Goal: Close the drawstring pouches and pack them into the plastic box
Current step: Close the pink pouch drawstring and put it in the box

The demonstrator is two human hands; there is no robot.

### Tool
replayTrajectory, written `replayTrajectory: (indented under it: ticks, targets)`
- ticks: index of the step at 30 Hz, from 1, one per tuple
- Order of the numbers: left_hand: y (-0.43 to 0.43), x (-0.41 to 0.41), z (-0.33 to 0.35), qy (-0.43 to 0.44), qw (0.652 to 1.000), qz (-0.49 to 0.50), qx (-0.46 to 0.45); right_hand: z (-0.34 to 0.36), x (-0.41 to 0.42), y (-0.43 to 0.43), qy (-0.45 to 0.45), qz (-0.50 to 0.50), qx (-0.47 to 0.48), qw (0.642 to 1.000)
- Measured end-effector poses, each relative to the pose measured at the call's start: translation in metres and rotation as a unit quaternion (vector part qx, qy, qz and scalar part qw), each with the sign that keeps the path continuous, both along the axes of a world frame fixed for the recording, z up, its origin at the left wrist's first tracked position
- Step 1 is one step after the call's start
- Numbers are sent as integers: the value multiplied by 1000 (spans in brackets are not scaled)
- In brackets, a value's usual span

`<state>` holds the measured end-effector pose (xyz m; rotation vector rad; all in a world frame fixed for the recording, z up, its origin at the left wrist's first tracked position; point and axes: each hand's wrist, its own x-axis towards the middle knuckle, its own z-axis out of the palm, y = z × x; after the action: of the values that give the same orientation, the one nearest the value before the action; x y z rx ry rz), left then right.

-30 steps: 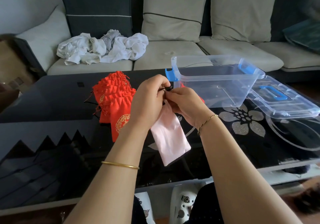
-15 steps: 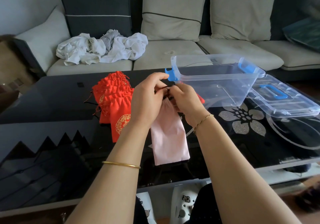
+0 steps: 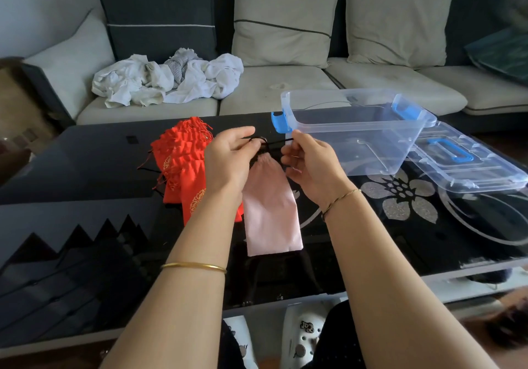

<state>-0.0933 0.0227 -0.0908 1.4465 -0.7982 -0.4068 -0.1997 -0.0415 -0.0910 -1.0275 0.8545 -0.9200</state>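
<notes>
A pink drawstring pouch [image 3: 270,211] hangs above the black glass table [image 3: 85,162], its neck gathered tight. My left hand [image 3: 228,157] pinches the black cord at the left of the neck. My right hand [image 3: 310,162] pinches the cord's other end, pulled out to the right. A stack of red pouches with gold prints [image 3: 183,162] lies on the table just left of my left hand. The clear plastic box [image 3: 357,131] with blue latches stands open to the right, behind my right hand.
The box's clear lid [image 3: 468,162] with a blue handle lies right of the box. A sofa with cushions runs behind the table, with crumpled white clothes [image 3: 168,80] on its left seat. The table's near edge is just in front of my knees.
My hands have moved apart, drawing the black cord out to both sides. The pink pouch's neck has gathered shut between them.
</notes>
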Motion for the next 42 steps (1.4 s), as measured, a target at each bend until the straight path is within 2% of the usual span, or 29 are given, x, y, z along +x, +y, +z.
replayTrajectory:
  ticks: [3, 6, 12, 16, 18, 21, 24, 29, 32, 35, 39, 42]
  targets:
    - [-2, 5, -3, -6, 999, 35, 23, 1, -4, 0, -128, 9, 76, 989]
    - [-1, 6, -5, -18, 998, 54, 33, 2, -4, 2, -172, 23, 107, 979]
    - [2, 6, -5, -56, 994, 69, 66, 0, -2, 2, -111, -53, 133, 984]
    - [2, 1, 0, 36, 996, 11, 75, -3, 0, 0, 12, -95, 63, 993]
    - [2, 0, 5, 92, 994, -15, 53, -3, 1, 0, 47, -82, 37, 995]
    - [2, -3, 11, 125, 991, -43, 17, -3, 2, 3, 81, -50, 37, 995]
    - [3, -5, 12, 86, 995, -51, 16, -1, 4, 6, 70, -29, 44, 996]
    - [3, -5, 9, 3, 993, -77, 92, 5, 4, 7, 55, -30, 38, 997]
    - [4, -6, 9, -7, 991, -74, 108, 5, 3, 5, 81, -50, 15, 995]
    - [6, -7, 10, -1, 991, -107, 83, 2, 0, -1, 111, -78, -11, 991]
    - [8, -9, 11, -24, 987, -139, 84, 1, -2, -6, 72, -87, 6, 994]
    - [7, -10, 11, -7, 983, -161, 84, 2, -4, -6, 61, -89, 6, 994]
